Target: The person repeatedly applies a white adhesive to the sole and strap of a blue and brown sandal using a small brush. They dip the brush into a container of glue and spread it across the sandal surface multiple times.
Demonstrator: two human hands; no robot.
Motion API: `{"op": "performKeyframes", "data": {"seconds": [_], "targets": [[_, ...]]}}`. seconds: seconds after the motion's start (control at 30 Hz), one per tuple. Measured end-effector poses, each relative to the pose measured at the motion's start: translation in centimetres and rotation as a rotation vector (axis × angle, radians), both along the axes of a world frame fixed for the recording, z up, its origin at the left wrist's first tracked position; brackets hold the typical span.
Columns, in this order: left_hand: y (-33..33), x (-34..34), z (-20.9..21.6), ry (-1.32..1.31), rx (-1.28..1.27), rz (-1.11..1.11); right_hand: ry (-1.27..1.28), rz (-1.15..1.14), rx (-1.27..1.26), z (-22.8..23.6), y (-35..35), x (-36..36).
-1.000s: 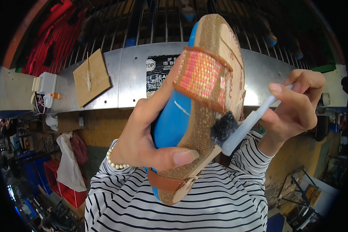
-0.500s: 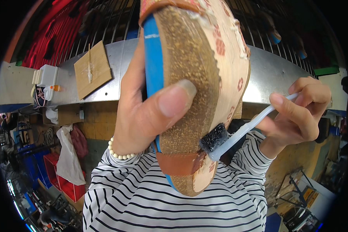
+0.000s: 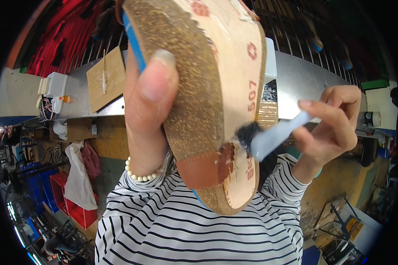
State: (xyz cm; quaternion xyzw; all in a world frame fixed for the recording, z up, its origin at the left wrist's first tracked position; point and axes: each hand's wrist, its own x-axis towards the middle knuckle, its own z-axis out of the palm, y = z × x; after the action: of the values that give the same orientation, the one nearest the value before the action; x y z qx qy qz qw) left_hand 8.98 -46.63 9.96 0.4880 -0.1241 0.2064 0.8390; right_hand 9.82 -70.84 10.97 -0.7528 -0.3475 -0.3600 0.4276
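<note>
My left hand (image 3: 151, 99), with a beaded bracelet at the wrist, grips a sandal (image 3: 194, 88) set on a blue form. Its thumb presses on the brown speckled, cork-like side, and its other fingers are hidden behind. The pale underside with reddish printing faces partly toward me, and a brown strap (image 3: 202, 168) wraps the lower end. Between the fingers of my right hand (image 3: 334, 123) is the pale handle of a brush (image 3: 276, 138), slightly blurred. Its black bristles touch the underside just above the strap, where whitish wet residue shows.
A metal bench (image 3: 303, 84) runs behind the sandal, with dark rods beyond it. On it lie a brown board (image 3: 102, 88) with a thin stick and a white container (image 3: 56, 84). Lower left, a white plastic bag (image 3: 79, 181) hangs over a red crate (image 3: 75, 210).
The sandal has shifted left and turned, so more of its pale underside shows. The brush has moved up a little along the underside, and my right hand is slightly further left.
</note>
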Motion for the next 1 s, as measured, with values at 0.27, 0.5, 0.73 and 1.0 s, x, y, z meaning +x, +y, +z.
{"op": "performKeyframes", "data": {"seconds": [0.27, 0.5, 0.73, 1.0], "targets": [[0.4, 0.5, -0.6, -0.058, 0.045, 0.085, -0.046, -0.065, -0.091, 1.5, -0.4, -1.0], [0.7, 0.2, -0.8, -0.083, 0.104, 0.137, -0.089, -0.125, -0.100, 1.5, 0.8, -0.8], [0.2, -0.6, -0.9, -0.097, 0.186, 0.207, -0.077, -0.103, -0.064, 1.3, 0.2, -0.5], [-0.2, -1.6, -0.9, -0.120, 0.305, 0.326, -0.138, 0.126, -0.105, 0.2, -0.5, 0.8]]}}
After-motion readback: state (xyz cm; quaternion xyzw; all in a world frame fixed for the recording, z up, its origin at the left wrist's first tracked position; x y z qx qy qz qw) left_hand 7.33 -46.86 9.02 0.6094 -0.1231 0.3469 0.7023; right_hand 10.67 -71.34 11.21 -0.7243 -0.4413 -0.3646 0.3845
